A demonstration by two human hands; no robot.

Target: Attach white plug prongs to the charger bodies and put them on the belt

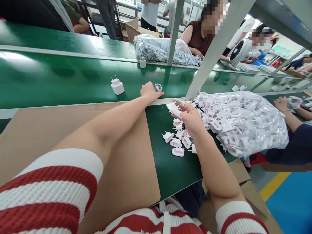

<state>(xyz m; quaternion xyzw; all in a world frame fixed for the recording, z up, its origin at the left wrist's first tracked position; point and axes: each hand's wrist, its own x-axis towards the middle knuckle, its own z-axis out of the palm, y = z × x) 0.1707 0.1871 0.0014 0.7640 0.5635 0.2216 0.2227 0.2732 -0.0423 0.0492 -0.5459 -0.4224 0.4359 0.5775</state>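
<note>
My left hand (150,92) is on the green conveyor belt, its thumb and fingers closed about a small white charger housing (158,87) whose open end faces up. My right hand (191,118) holds white two-pin plug pieces (173,109) between thumb and fingers, with metal pins showing; how many cannot be made out. Below it, several loose plug pieces (177,143) lie scattered on the green tabletop. To the right, a clear plastic bag (253,120) full of such pieces spills toward my hand. Left along the belt stands a white charger (117,86) with its pins up.
Brown cardboard (126,169) covers the table under my left arm. A slanting metal post (209,55) rises beside my right hand. Across the belt lie another charger (142,62) and a full bag (156,48). Co-workers sit opposite, near a white fan (240,52); another's hand (281,103) is at right.
</note>
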